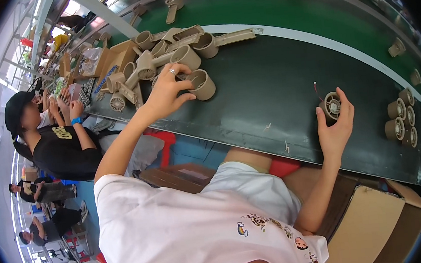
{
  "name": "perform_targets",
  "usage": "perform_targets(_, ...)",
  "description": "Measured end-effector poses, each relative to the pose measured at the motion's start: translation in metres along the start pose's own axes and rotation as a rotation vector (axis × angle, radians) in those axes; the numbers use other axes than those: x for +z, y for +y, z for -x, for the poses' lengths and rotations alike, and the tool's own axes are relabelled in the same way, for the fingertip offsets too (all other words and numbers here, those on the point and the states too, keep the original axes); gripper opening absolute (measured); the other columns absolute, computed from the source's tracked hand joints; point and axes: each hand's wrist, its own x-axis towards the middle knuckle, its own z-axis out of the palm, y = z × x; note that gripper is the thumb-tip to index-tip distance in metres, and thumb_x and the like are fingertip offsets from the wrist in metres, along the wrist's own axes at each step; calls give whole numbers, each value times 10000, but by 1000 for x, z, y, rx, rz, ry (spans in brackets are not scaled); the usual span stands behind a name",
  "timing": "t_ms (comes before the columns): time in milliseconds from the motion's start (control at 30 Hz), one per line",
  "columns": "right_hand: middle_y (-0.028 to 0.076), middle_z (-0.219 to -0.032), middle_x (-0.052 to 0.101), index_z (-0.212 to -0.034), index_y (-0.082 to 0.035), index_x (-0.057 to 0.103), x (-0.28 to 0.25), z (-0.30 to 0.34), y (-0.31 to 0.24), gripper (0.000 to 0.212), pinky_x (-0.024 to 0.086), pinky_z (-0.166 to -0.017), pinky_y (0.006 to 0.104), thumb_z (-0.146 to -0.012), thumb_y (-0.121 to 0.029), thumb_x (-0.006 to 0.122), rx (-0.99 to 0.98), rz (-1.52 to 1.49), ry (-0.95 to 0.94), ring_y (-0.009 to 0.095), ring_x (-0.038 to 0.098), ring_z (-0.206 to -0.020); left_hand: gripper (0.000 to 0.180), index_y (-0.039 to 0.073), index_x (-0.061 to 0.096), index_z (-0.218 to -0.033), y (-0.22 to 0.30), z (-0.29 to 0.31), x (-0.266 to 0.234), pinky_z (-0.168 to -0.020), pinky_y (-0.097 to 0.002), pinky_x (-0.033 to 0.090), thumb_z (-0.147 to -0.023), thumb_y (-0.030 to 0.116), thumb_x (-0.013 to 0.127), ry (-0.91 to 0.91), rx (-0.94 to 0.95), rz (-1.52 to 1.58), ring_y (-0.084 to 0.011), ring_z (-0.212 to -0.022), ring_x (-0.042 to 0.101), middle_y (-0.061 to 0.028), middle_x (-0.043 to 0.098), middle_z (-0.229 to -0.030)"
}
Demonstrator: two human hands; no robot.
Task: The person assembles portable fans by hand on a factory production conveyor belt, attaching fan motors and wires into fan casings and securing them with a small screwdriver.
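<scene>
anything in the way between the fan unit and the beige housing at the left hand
Nothing visible stands between the fan unit in the right hand and the housing at the left hand; white scraps lie off that line, nearer the person.

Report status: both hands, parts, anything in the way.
Left hand at beige housing, grip unclear. Right hand holding small fan. Housing pile crowding left hand's far side.
</scene>
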Motion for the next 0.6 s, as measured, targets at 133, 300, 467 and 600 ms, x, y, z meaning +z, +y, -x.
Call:
perform_targets(133, 128, -1149, 550, -1286, -117, 533, 0, 1, 0, 578, 464, -909, 393, -744, -44, 719, 20, -46, 10, 314, 572, -1050, 151, 58, 628, -853, -16, -15, -2, -994, -351, 365, -775, 131, 735, 126, -110, 493, -237, -1133, 489, -91, 500, -1285)
perform_targets(300, 139, -1156, 568, -1302, -92, 513, 2, 4, 2, 599, 461, -915, 397, -745, -54, 728, 7, -41, 29, 320, 572, -1056, 285, 58, 543, -1168, -20, -51, -11, -990, -324, 393, -968, 260, 567, 408, -193, 1462, -158, -1144, 521, -47, 570, -1232)
perform_targets(467, 154, -1197, 571, -1325, -62, 483, 6, 6, 2, 623, 458, -928, 399, -758, -83, 739, 23, -46, 72, 330, 569, -1080, 470, 19, 451, -1292, 7, -78, -12, -956, -475, 448, -993, 383, 462, 439, -253, 1991, -307, -1092, 539, -176, 548, -1218)
perform_targets(600, 164, -1198, 573, -1321, -55, 484, 8, 5, -4, 617, 461, -924, 399, -769, -128, 752, 38, -57, 55, 332, 578, -1072, 376, -14, 506, -1194, 12, -80, 20, -788, -379, 486, -967, 278, 438, 45, -223, 2622, -285, -886, 514, -193, 539, -1043)
